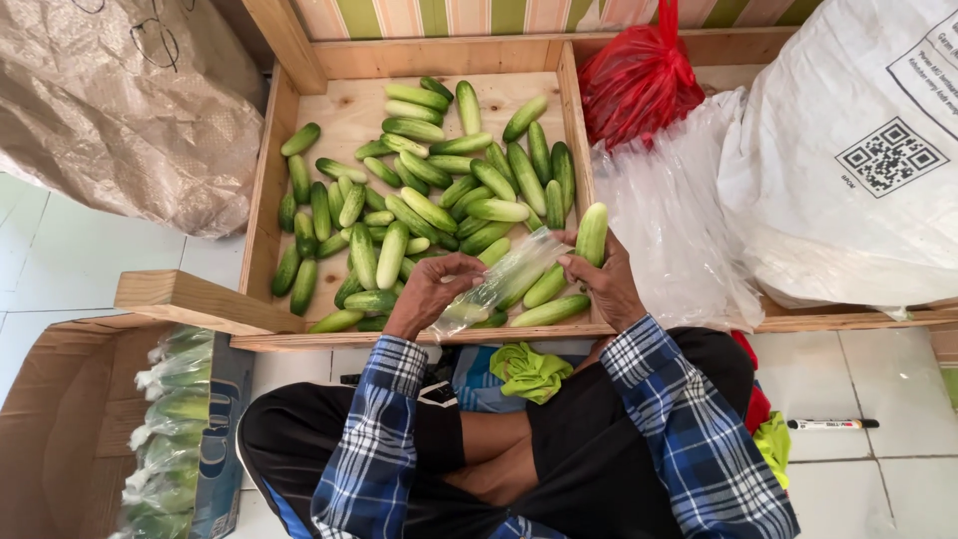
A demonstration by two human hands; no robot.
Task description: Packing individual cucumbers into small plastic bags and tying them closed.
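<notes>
I sit cross-legged before a shallow wooden crate (261, 200) filled with several green cucumbers (429, 185). My left hand (431, 289) pinches the lower end of a clear plastic bag (499, 282). My right hand (604, 281) grips the bag's upper end and also holds one cucumber (592, 234) upright between thumb and fingers. The bag stretches slantwise between both hands, just above the crate's near edge. It looks empty.
A cardboard box (60, 419) at lower left holds bagged cucumbers (170, 429). A brown sack (120, 110) lies at upper left. A red bag (639, 80), clear plastic (679, 220) and a white sack (848, 160) fill the right. A marker (833, 424) lies on the tiles.
</notes>
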